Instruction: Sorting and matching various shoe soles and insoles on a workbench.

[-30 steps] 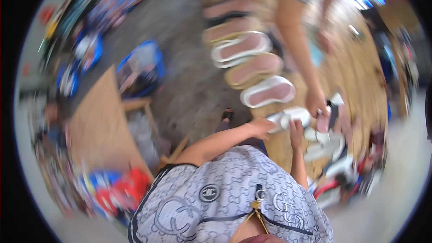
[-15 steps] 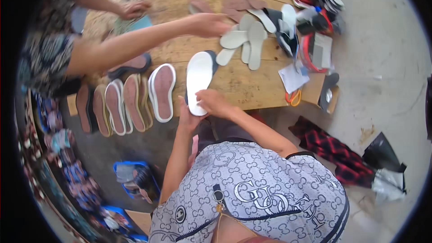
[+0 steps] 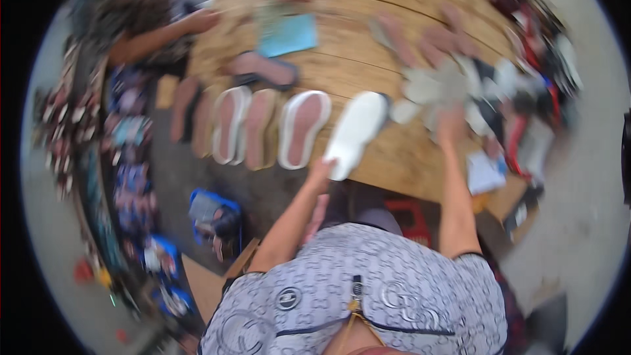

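Head view, blurred by motion. I saw the left hand at the near edge of the round wooden counter, its fingers touching the near end of a white shoe sole that lay flat and ran obliquely away from the wearer. Whether those fingers pinched the sole or merely rested on it, I could not tell.

The right hand was stretched farther out over the counter, well apart from the left, and reached the edge of a heap of pale grey insoles; the blur hid whether it was closed on one.

To the left of the white sole lay a row of soles side by side along the counter's edge: a white-rimmed pink sole just beside it, then a plain pink sole, then another white-rimmed sole.

Farther back on the counter I noted a dark sandal with a pink footbed and a light blue sheet.

A second person stood at the counter's far left, with one hand at the rim.

Mixed shoe parts were piled at the right edge of the counter.
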A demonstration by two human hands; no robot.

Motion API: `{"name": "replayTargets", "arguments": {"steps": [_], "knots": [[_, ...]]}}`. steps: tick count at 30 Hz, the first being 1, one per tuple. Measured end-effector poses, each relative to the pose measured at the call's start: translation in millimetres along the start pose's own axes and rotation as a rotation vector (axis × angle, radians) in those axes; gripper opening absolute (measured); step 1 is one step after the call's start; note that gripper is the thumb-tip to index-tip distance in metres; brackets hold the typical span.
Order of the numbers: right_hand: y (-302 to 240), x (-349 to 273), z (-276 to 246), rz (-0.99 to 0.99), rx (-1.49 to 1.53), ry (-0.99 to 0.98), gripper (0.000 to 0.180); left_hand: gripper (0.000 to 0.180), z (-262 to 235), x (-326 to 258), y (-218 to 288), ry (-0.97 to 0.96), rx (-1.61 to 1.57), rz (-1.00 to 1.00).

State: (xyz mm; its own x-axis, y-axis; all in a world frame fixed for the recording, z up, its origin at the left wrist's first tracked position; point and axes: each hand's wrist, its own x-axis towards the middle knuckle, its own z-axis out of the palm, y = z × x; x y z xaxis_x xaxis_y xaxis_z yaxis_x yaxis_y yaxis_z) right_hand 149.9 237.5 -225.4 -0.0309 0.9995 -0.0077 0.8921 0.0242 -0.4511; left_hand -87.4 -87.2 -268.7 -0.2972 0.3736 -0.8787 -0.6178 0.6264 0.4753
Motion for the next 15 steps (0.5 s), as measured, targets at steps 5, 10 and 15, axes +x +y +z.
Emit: {"name": "replayTargets", "arguments": {"steps": [5,10,15], "knots": [[31,1,-1,-0.062,-0.156,0.042,0.048,0.046,11,-41,32,-0.11,-0.065,-0.039],[-20,-28,-51,-0.157,0.546,0.004,0.038,0.045,1,-52,13,-0.222,-0.238,-0.097],[-108,-129,-18,0.25,1.079,-0.878,0.034,0.032,4,-62,9,-0.223,-0.426,-0.115]]}}
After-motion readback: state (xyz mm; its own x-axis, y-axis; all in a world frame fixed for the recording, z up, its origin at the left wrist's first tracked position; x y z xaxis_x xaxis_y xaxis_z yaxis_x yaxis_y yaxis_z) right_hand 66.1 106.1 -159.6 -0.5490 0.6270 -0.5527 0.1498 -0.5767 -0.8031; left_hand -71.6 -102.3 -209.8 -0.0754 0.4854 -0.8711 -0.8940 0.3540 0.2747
